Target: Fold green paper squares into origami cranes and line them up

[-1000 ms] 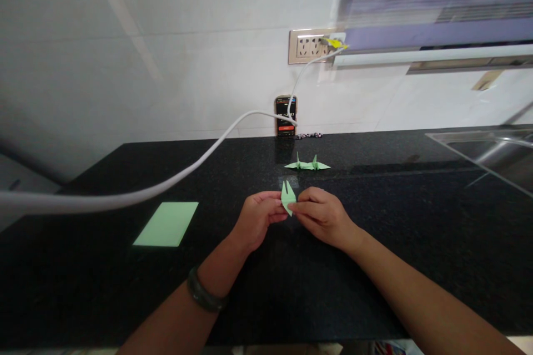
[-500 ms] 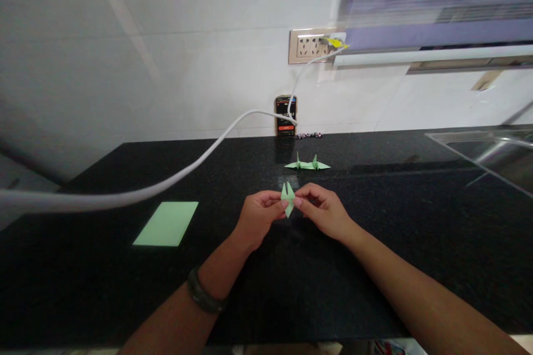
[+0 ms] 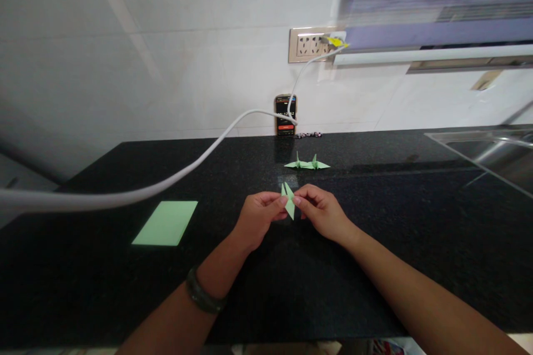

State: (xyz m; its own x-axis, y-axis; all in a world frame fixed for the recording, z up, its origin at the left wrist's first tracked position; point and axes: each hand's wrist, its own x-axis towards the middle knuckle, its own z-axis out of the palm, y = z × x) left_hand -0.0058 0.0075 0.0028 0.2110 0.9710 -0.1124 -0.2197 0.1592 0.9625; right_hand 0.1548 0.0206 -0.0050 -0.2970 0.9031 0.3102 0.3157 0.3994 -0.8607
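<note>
A small piece of folded green paper [image 3: 290,206] is held up between my two hands, over the dark counter. It has two narrow points at the top with a slit between them and one point at the bottom. My left hand [image 3: 260,214] pinches its left side between thumb and fingers. On the right side, my right hand [image 3: 327,212] grips it the same way. Just beyond the hands stand two green paper cranes [image 3: 307,165], side by side with their wings touching or overlapping. To the left lies a stack of green paper [image 3: 166,223].
A phone [image 3: 285,116] with a timer leans against the wall. A white cable [image 3: 200,161] runs from the wall socket [image 3: 308,44] across the left of the view. A beaded string [image 3: 308,135] lies beside the phone. At the right is a metal sink [image 3: 495,150].
The folded paper has tilted slightly, its bottom point shifting to the right. Both hands keep their hold in nearly the same place.
</note>
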